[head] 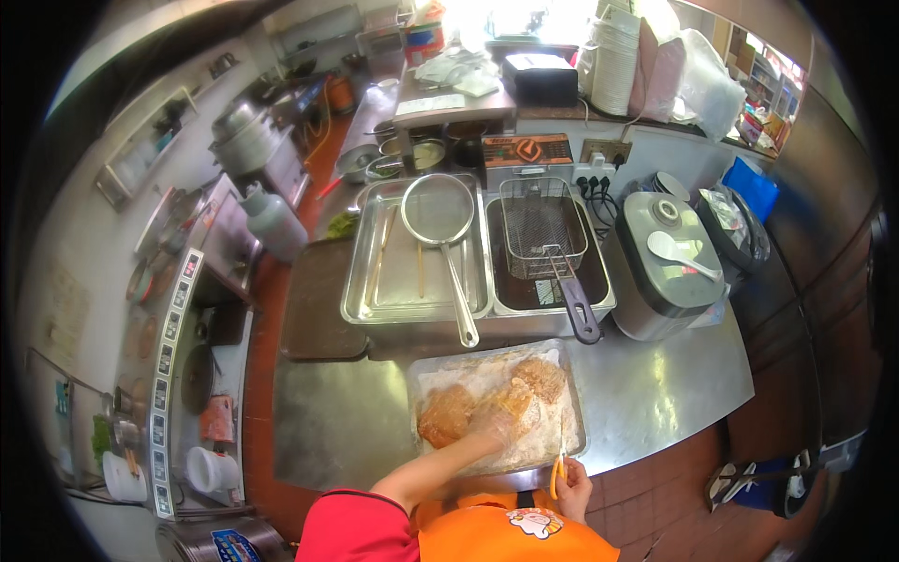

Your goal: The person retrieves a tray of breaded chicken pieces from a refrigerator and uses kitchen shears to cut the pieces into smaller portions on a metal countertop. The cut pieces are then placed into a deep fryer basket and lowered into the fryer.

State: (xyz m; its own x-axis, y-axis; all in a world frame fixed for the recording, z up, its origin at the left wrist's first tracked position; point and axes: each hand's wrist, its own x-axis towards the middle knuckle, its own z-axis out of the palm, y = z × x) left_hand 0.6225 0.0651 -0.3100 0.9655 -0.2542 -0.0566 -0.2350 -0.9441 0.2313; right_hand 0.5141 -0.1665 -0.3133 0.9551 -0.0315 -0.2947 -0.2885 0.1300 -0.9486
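Observation:
My left hand (494,423), in a thin clear glove, reaches into a shallow tray (579,430) of white flour. It lies on a floured piece of raw meat (518,399); its fingers are blurred, so their grip is unclear. Left of it rests an orange-brown piece of meat (445,416), and a flour-coated piece (539,378) sits at the tray's far right. My right hand (576,486) holds scissors (558,474) by their orange handles at the tray's near right corner. The blades point away from me over the tray's edge.
Beyond the tray stands a deep fryer (550,302) with a wire basket (544,225). Left of it, a steel pan (358,281) carries a round strainer (439,209) and chopsticks (383,253). A rice cooker (653,295) with a white paddle (681,256) is at the right, a brown board (319,302) at the left.

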